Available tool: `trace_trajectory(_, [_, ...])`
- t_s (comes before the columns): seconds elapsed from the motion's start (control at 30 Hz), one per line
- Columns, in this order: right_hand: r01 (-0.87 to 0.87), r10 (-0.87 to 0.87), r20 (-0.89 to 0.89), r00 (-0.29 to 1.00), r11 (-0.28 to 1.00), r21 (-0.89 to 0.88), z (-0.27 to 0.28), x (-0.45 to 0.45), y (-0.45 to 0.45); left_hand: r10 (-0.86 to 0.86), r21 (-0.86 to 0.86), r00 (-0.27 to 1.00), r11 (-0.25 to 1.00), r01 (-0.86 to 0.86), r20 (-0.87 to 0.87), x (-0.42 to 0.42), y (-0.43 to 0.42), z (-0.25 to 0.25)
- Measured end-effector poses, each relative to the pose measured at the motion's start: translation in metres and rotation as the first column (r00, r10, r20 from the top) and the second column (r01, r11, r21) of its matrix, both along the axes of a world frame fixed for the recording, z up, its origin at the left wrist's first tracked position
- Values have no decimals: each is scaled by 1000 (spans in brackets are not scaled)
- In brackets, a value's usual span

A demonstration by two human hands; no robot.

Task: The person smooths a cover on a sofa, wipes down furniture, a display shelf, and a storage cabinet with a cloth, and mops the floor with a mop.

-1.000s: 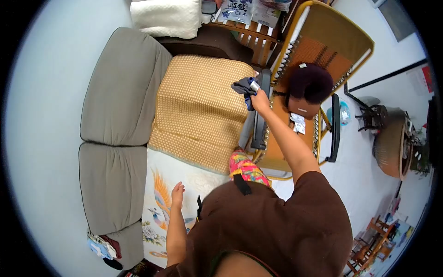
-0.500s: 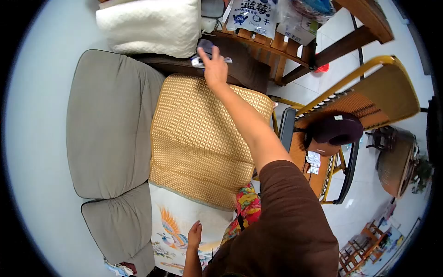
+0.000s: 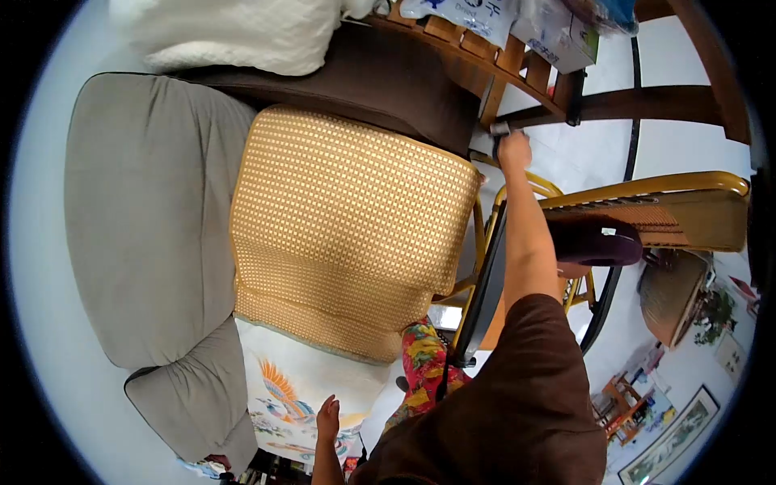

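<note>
My right hand (image 3: 515, 151) is stretched out past the corner of the woven mat, its fingers closed round a small dark and white item (image 3: 499, 129). My grip and blur hide what kind of item it is. Below it is the yellow tube frame of a folding chair (image 3: 543, 184). My left hand (image 3: 328, 419) hangs low over a white cover (image 3: 364, 390) printed with a colourful bird, fingers loosely extended and holding nothing. Between the hands lies the tan woven mat (image 3: 347, 218) on the sofa seat.
Grey back cushions (image 3: 145, 218) line the left side. A brown sofa arm (image 3: 396, 81) runs along the top beside a white folded quilt (image 3: 234, 32). A slatted wooden rack (image 3: 485, 56) carries bags and a carton. A purple neck pillow (image 3: 594, 241) rests on the chair.
My right hand has swung right from the sofa arm to beside the chair, bringing the dark and white item along. The view has shifted; my left hand stays low over the white cover.
</note>
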State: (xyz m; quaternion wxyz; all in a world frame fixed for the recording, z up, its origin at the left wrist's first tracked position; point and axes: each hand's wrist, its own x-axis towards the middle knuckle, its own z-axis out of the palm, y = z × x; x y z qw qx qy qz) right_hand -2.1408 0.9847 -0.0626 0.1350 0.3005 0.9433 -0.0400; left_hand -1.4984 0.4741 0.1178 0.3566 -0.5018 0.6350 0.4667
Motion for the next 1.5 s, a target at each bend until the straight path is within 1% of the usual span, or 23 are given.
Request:
trace_trajectory(0.07, [-56,20,-358,934,994,-92,-3,-16,-18,-106,18,994,994,106,16,-19,2,-10])
trace_trajectory(0.13, [-190,136,-362,922,975,-118,-21,-35,-45,-146,14,989,989,146,-9,-42,6,-28])
trace_trajectory(0.2, [-219,179,-151,972,925,-311,-28,-39,-81,-250,4,967,968,251,-55,-94,15,-32])
trace_trajectory(0.27, [-612,630,11,776,758,-227,-63,-14,-81,-69,59,991,995,76,-113,-141,29,-32])
trace_trajectory(0.33, [-527,477,542,692,847,-72,-76,-10,-55,-144,26,975,988,150,-168,-179,34,-29])
trace_trajectory(0.37, [-416,390,540,746,906,-80,-77,-9,-42,-162,12,965,986,168,-207,-187,31,-37])
trace_trajectory(0.4, [-299,294,535,792,951,-80,-78,-8,-30,-259,-61,936,966,252,-237,-206,30,-37])
trace_trajectory(0.5, [-202,201,26,979,978,58,-63,-20,-21,-516,-278,774,855,439,-367,-288,41,-43])
trace_trajectory(0.57, [-198,184,-340,922,980,-8,-32,-30,-45,-643,-422,613,765,487,-459,-354,55,-52])
trace_trajectory(0.6, [-152,117,-383,916,987,-62,-58,-38,-47,-701,-493,533,713,499,-474,-391,62,-58])
trace_trajectory(0.67, [-276,192,-326,926,932,-236,-44,-38,-67,-795,-631,357,607,483,-491,-475,87,-68])
trace_trajectory(0.7, [-515,476,-222,851,838,-178,-16,-28,-72,-813,-664,294,581,472,-502,-513,98,-74])
trace_trajectory(0.73, [-693,692,-45,721,718,-72,-76,-21,-43,-857,-728,230,514,454,-462,-550,108,-78])
trace_trajectory(0.8, [-350,365,321,874,931,-105,-83,-19,-36,-925,-817,153,380,434,-348,-614,126,-78])
trace_trajectory(0.9, [-133,103,-164,981,974,-186,-28,-23,-69,-957,-816,168,290,500,-237,-666,134,-88])
trace_trajectory(1.03, [-517,281,-659,698,834,-192,74,-44,-151,-990,-771,138,114,627,-34,-677,141,-99])
trace_trajectory(1.1, [-759,413,-845,340,651,13,70,-68,-187,-996,-801,62,-9,599,58,-673,144,-103])
trace_trajectory(1.13, [-878,455,-872,183,474,63,64,-86,-203,-993,-753,61,-33,657,97,-678,147,-102])
trace_trajectory(1.2, [-948,813,-575,95,251,198,62,-106,-225,-981,-644,65,-71,762,185,-687,150,-95])
trace_trajectory(1.27, [-880,764,-624,164,400,258,32,-130,-210,-991,-678,58,-43,734,125,-686,143,-95])
trace_trajectory(1.33, [-635,507,-629,590,772,27,16,-133,-183,-997,-694,65,13,720,48,-689,135,-97])
trace_trajectory(1.43, [-390,345,-519,782,921,24,-16,-90,-123,-994,-601,106,68,797,28,-701,129,-94])
trace_trajectory(1.5, [-145,147,-5,989,967,-209,-36,-54,-82,-992,-554,118,74,830,45,-705,131,-93])
